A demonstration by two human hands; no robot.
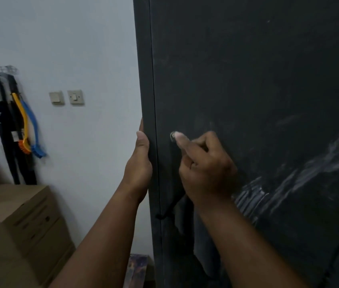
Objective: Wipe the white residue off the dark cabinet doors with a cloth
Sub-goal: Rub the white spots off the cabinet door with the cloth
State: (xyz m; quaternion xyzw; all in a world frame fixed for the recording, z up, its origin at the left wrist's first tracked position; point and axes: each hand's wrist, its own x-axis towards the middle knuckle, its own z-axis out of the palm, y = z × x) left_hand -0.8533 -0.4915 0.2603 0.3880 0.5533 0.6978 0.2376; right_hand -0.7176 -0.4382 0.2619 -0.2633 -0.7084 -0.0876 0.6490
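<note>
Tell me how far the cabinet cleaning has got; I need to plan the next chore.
Little looks finished: white residue streaks the lower right of the dark cabinet door, while its upper part looks mostly clean. Right now the left hand grips the cabinet's edge and the right hand pinches a small silvery knob. A dark cloth seems to hang below the right hand. The wiping remains.

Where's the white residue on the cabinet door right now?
In the head view, the white residue streaks the lower right of the dark cabinet door, just right of the right hand.

Matt dark cabinet door (247, 80) smeared with chalky white residue (310, 169).
</note>
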